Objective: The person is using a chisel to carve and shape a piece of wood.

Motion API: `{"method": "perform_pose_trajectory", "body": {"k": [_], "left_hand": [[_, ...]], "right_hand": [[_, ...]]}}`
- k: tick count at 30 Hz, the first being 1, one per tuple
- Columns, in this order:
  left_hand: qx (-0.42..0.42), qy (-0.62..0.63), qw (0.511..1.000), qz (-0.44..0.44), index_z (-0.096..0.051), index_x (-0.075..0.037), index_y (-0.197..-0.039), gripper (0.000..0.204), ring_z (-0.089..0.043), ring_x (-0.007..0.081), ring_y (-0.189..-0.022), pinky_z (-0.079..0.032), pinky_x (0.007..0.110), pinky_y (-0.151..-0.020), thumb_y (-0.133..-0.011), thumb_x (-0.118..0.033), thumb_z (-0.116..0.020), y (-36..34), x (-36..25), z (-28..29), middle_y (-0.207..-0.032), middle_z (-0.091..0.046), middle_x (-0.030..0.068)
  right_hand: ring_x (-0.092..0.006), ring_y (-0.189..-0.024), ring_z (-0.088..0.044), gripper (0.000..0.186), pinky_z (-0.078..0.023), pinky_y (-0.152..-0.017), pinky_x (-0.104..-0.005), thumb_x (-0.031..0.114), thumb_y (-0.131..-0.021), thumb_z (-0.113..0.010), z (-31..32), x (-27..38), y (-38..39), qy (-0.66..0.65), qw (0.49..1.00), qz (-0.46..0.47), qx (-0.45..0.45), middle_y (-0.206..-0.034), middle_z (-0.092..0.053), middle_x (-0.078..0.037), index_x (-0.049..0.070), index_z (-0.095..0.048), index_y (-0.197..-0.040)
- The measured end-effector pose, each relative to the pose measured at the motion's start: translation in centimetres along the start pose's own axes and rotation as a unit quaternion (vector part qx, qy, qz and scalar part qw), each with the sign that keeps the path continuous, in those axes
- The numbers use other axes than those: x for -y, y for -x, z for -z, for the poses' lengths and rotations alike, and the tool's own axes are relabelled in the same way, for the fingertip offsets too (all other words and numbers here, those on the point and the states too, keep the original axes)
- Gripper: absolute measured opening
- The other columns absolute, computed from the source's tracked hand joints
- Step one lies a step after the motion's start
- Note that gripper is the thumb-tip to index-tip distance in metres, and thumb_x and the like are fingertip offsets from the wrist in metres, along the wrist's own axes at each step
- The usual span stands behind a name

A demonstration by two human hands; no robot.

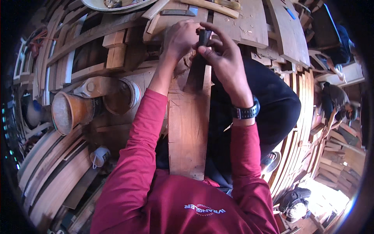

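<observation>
A long wooden plank (187,136) lies between my forearms, pointing away from me. My right hand (223,62), with a dark watch on its wrist, pinches a dark, flat tool (203,37), apparently metal, held upright above the plank's far end. My left hand (181,41) is closed just left of the tool; what its fingers grip is hidden. Below it, a rough, carved-looking patch of wood (181,70) shows on the far part of the plank. My black-trousered leg (272,101) is bent to the right of the plank.
Two buckets (64,113) stand left, near a small white pail (99,158). Stacked boards (54,171) surround me. A wooden handle (210,9) and a pale basin (113,4) are at the top. Another person (335,101) bends over at far right.
</observation>
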State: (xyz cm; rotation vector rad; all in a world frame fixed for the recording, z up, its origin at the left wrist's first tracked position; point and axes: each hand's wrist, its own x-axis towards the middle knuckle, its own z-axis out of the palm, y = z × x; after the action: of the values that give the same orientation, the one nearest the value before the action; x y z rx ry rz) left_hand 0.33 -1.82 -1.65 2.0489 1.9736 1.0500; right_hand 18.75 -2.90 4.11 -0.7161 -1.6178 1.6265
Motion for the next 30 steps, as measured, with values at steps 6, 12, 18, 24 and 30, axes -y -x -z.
{"method": "perform_pose_trajectory", "body": {"k": [6,12,18,24,30], "left_hand": [[0.002,-0.009,1.000,0.024,-0.071,-0.006,-0.097,0.045,-0.066,0.0456,-0.098,-0.053,0.050,-0.080,-0.080,-0.047,-0.073,0.0,0.2,0.3,-0.103,-0.069,0.0212],[0.011,-0.007,1.000,-0.024,-0.074,-0.011,-0.096,0.037,-0.068,0.0406,-0.093,-0.055,0.049,-0.080,-0.082,-0.046,-0.069,-0.1,1.4,0.1,-0.094,-0.070,0.0157],[-0.015,0.057,0.998,-0.009,-0.070,-0.009,-0.088,0.039,-0.067,0.0402,-0.090,-0.052,0.048,-0.074,-0.081,-0.047,-0.072,-0.1,0.7,0.0,-0.092,-0.069,0.0165],[-0.016,0.019,0.999,-0.029,-0.063,-0.002,-0.087,0.042,-0.062,0.0363,-0.077,-0.049,0.043,-0.070,-0.089,-0.042,-0.076,-0.2,0.6,-0.2,-0.083,-0.062,0.0168],[0.008,0.028,0.999,-0.030,-0.068,-0.004,-0.093,0.037,-0.064,0.0388,-0.081,-0.050,0.044,-0.073,-0.084,-0.039,-0.078,-0.2,1.1,0.1,-0.083,-0.062,0.0176]], "right_hand": [[-0.0168,-0.104,-0.070,0.053,-0.057,-0.089,-0.0315,-0.003,-0.091,-0.072,-0.6,-1.6,-0.2,-0.059,0.998,-0.029,0.006,-0.110,-0.073,-0.010,0.007,-0.058,-0.141],[-0.0199,-0.104,-0.072,0.051,-0.057,-0.089,-0.0327,-0.002,-0.091,-0.072,-0.3,-1.8,-0.1,-0.018,0.998,-0.034,0.056,-0.111,-0.074,-0.012,0.008,-0.059,-0.140],[-0.0156,-0.100,-0.070,0.058,-0.056,-0.090,-0.0279,-0.002,-0.095,-0.069,-0.6,-2.9,0.0,-0.041,0.999,0.009,0.009,-0.120,-0.068,-0.016,0.008,-0.051,-0.149],[-0.0241,-0.112,-0.072,0.062,-0.058,-0.092,-0.0362,-0.004,-0.087,-0.073,-0.7,-2.8,0.4,-0.033,0.999,0.037,0.017,-0.118,-0.073,-0.018,0.010,-0.056,-0.144],[-0.0283,-0.114,-0.072,0.062,-0.056,-0.094,-0.0385,-0.004,-0.085,-0.075,-0.8,-3.1,1.2,0.057,0.997,0.054,0.024,-0.117,-0.073,-0.019,0.010,-0.055,-0.143]]}}
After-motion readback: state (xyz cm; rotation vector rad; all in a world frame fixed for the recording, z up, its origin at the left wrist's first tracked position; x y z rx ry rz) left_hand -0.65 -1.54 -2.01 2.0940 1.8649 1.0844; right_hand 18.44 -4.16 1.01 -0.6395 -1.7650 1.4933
